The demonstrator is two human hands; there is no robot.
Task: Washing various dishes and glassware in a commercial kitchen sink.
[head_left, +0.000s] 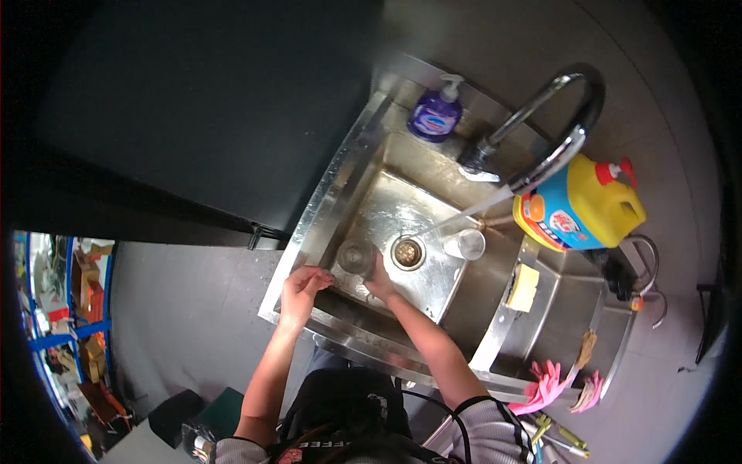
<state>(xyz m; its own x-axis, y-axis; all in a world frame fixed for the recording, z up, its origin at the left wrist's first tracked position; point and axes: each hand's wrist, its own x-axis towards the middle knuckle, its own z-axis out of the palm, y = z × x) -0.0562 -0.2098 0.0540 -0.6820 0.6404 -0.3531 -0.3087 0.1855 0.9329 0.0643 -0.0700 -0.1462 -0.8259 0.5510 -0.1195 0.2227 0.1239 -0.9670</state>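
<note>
A clear cup (356, 256) is held over the left part of the sink basin (386, 201). My right hand (379, 280) is closed around its right side. Just left of the cup, near the basin's front-left edge, my left hand (304, 284) has its fingers curled together; whether anything is between them is hidden. Another clear cup (467, 244) rests in the basin, right of the round drain (407, 253). From the curved tap (576, 139) a stream of water (464, 213) falls toward the drain.
A purple pump bottle (435, 114) stands at the back ledge, and a large yellow jug (591, 203) is right of the tap. On the divider lies a yellow sponge (523, 288). Pink gloves (543, 387) hang over the second basin's front edge. A dark panel (193, 116) borders the left.
</note>
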